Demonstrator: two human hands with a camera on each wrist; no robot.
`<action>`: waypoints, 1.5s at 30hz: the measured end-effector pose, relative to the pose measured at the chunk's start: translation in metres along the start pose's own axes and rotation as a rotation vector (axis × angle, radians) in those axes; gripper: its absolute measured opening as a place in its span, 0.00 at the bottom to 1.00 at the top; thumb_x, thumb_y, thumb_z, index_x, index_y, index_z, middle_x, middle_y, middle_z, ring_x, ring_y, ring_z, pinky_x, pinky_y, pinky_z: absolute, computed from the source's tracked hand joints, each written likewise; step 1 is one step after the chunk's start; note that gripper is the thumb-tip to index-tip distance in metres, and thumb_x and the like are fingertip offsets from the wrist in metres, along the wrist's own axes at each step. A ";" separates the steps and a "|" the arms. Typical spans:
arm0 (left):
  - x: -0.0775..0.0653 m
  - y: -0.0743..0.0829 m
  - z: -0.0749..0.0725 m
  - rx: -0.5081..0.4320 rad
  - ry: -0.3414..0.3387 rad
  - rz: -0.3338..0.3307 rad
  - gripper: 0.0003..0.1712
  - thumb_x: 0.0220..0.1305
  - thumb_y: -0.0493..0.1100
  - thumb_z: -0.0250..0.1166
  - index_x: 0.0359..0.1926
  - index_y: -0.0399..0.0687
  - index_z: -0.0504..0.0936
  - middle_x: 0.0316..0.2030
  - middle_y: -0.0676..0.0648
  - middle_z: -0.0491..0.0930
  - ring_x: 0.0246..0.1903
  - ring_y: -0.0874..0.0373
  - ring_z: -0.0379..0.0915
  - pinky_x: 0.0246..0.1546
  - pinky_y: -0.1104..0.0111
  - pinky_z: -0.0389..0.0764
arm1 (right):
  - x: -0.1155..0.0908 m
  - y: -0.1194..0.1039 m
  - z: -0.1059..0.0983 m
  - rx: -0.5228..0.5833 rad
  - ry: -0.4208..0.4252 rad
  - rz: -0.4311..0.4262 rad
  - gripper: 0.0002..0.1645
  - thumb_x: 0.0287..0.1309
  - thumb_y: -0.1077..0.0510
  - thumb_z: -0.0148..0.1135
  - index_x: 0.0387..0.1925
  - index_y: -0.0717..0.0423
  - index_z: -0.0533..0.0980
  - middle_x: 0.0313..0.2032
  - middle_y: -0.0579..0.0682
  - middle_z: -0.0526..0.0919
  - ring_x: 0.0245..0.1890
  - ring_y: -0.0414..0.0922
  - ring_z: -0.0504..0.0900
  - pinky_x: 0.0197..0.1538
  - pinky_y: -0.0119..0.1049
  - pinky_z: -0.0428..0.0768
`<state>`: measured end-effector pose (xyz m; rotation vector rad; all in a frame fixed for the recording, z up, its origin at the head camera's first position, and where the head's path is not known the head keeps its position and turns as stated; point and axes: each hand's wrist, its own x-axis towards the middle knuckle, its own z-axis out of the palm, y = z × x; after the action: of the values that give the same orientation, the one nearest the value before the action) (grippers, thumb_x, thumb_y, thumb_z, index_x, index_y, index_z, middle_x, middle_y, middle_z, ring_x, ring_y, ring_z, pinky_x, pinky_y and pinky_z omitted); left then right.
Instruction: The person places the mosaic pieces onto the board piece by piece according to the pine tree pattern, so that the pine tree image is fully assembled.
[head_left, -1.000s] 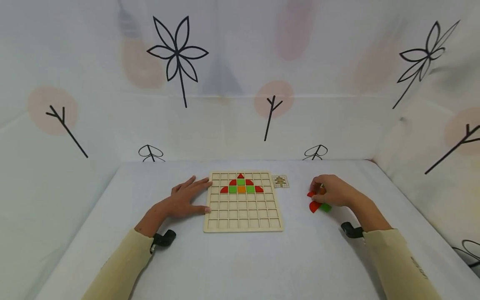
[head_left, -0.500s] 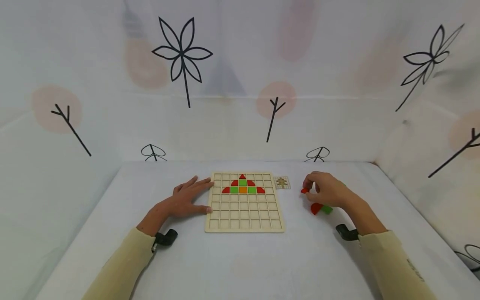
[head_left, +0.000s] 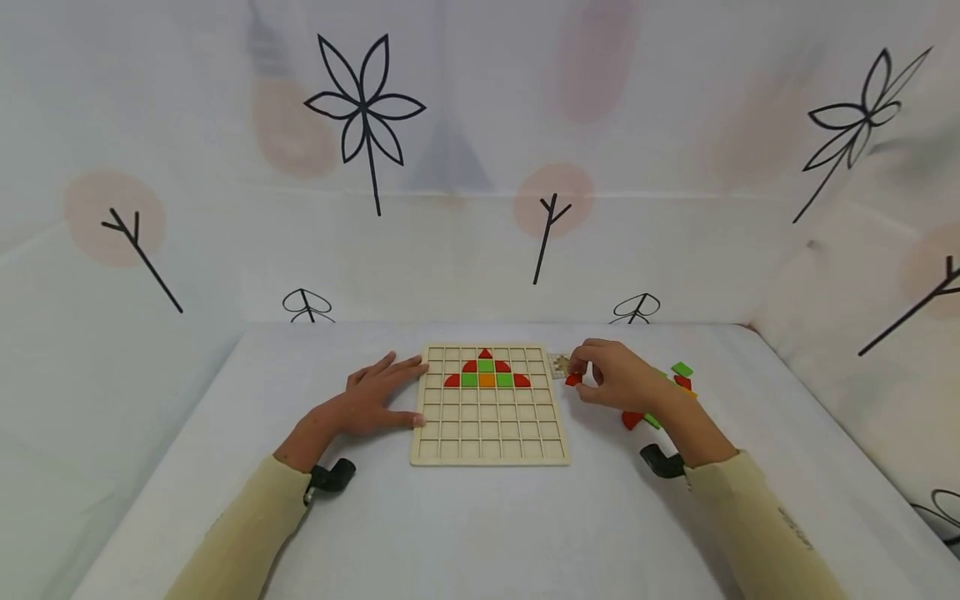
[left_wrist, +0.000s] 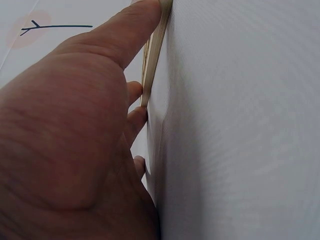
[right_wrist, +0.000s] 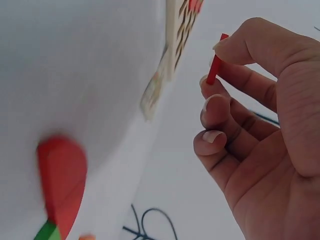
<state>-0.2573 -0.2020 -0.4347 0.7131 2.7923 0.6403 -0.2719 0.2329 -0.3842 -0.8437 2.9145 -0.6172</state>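
Note:
My right hand (head_left: 618, 379) pinches a small red tile (head_left: 573, 379) between thumb and fingertips, just right of the wooden grid board (head_left: 489, 429). Seen edge-on in the right wrist view, the tile (right_wrist: 217, 62) is thin and flat. On the board's upper rows, red, green and one orange tile (head_left: 487, 380) form a stepped, tree-like shape with a red triangle (head_left: 485, 354) at its top. My left hand (head_left: 367, 404) lies along the board's left edge, fingers and thumb spread and touching it. The left wrist view shows the thumb (left_wrist: 125, 30) against the board's side.
A small card (head_left: 558, 367) printed with a tree on a grid lies at the board's upper right, partly behind my right fingers. Loose tiles, among them a green one (head_left: 682, 369) and a red one (head_left: 632, 420), lie on the white cloth beneath and beyond my right forearm.
My right hand has picked the red tile from the loose pile and carried it left toward the card and board. The left hand keeps its place at the board.

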 end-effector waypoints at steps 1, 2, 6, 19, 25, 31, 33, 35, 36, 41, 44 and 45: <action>0.000 0.000 0.000 0.000 0.000 0.000 0.55 0.65 0.73 0.68 0.85 0.64 0.56 0.85 0.55 0.48 0.85 0.39 0.29 0.75 0.32 0.41 | 0.003 -0.003 0.002 0.000 -0.001 -0.010 0.12 0.58 0.63 0.73 0.44 0.49 0.83 0.40 0.43 0.81 0.32 0.43 0.75 0.35 0.33 0.77; 0.000 0.000 0.001 0.000 -0.001 -0.001 0.55 0.65 0.74 0.68 0.85 0.64 0.56 0.85 0.55 0.48 0.85 0.39 0.29 0.75 0.32 0.41 | 0.006 -0.006 0.003 0.002 -0.001 -0.026 0.12 0.58 0.64 0.73 0.44 0.50 0.83 0.40 0.43 0.81 0.32 0.43 0.75 0.35 0.33 0.77; 0.000 -0.001 0.002 -0.001 0.000 -0.006 0.55 0.65 0.73 0.68 0.85 0.65 0.56 0.85 0.55 0.48 0.85 0.40 0.29 0.75 0.32 0.40 | 0.017 -0.021 0.008 0.003 -0.010 -0.076 0.11 0.59 0.63 0.72 0.43 0.49 0.84 0.40 0.43 0.81 0.33 0.43 0.76 0.35 0.33 0.78; -0.001 -0.003 0.002 0.002 0.002 -0.006 0.56 0.64 0.74 0.68 0.85 0.65 0.56 0.85 0.56 0.48 0.85 0.40 0.29 0.75 0.32 0.40 | 0.047 -0.064 0.023 0.019 -0.050 -0.146 0.12 0.61 0.62 0.70 0.47 0.51 0.85 0.43 0.43 0.82 0.36 0.46 0.78 0.39 0.35 0.81; -0.001 -0.005 0.004 0.008 0.016 0.011 0.55 0.65 0.75 0.67 0.85 0.65 0.56 0.85 0.55 0.48 0.85 0.40 0.30 0.74 0.32 0.42 | 0.057 -0.078 0.031 0.011 -0.044 -0.158 0.12 0.61 0.61 0.70 0.47 0.50 0.85 0.44 0.43 0.82 0.44 0.50 0.82 0.48 0.38 0.83; 0.000 -0.004 0.003 0.005 0.018 0.025 0.55 0.65 0.74 0.68 0.85 0.64 0.57 0.85 0.55 0.49 0.84 0.39 0.30 0.74 0.32 0.42 | 0.066 -0.090 0.042 0.000 -0.048 -0.189 0.11 0.62 0.61 0.68 0.47 0.51 0.85 0.45 0.43 0.83 0.48 0.49 0.84 0.55 0.42 0.83; 0.001 -0.003 0.003 0.008 0.017 0.026 0.55 0.65 0.74 0.67 0.85 0.64 0.57 0.85 0.55 0.49 0.84 0.39 0.30 0.74 0.32 0.42 | 0.068 -0.093 0.046 0.005 -0.052 -0.197 0.10 0.63 0.60 0.69 0.47 0.51 0.85 0.45 0.43 0.82 0.48 0.48 0.84 0.55 0.42 0.83; 0.001 -0.003 0.003 0.009 0.015 0.025 0.54 0.65 0.74 0.67 0.85 0.65 0.57 0.85 0.55 0.49 0.84 0.39 0.30 0.74 0.32 0.42 | 0.070 -0.095 0.050 0.001 -0.049 -0.207 0.10 0.65 0.59 0.70 0.47 0.50 0.85 0.45 0.43 0.82 0.47 0.46 0.84 0.54 0.42 0.83; 0.002 -0.003 0.003 0.010 0.013 0.023 0.54 0.65 0.74 0.67 0.85 0.65 0.57 0.85 0.55 0.49 0.84 0.39 0.30 0.74 0.32 0.42 | 0.071 -0.097 0.052 -0.002 -0.049 -0.212 0.10 0.65 0.58 0.70 0.48 0.51 0.85 0.45 0.44 0.82 0.46 0.45 0.83 0.54 0.42 0.83; 0.002 -0.002 0.002 0.011 0.013 0.020 0.54 0.65 0.73 0.68 0.85 0.64 0.57 0.85 0.55 0.49 0.84 0.39 0.30 0.74 0.32 0.41 | 0.074 -0.101 0.062 -0.028 -0.043 -0.234 0.12 0.66 0.57 0.70 0.50 0.52 0.85 0.46 0.44 0.83 0.45 0.44 0.82 0.54 0.42 0.82; 0.001 -0.001 0.001 0.009 0.010 0.016 0.54 0.66 0.72 0.68 0.85 0.64 0.57 0.85 0.54 0.49 0.84 0.39 0.30 0.74 0.32 0.41 | 0.074 -0.101 0.065 -0.050 -0.034 -0.248 0.13 0.65 0.57 0.71 0.50 0.52 0.85 0.45 0.44 0.83 0.44 0.44 0.82 0.53 0.42 0.82; 0.001 -0.002 0.001 0.008 0.011 0.015 0.54 0.66 0.72 0.68 0.85 0.63 0.58 0.85 0.54 0.49 0.84 0.38 0.30 0.74 0.32 0.41 | 0.074 -0.101 0.066 -0.059 -0.032 -0.251 0.12 0.65 0.57 0.71 0.49 0.52 0.85 0.45 0.44 0.83 0.44 0.45 0.82 0.53 0.42 0.82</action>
<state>-0.2580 -0.2025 -0.4366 0.7351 2.8033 0.6384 -0.2737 0.0922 -0.4007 -1.2272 2.8335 -0.5273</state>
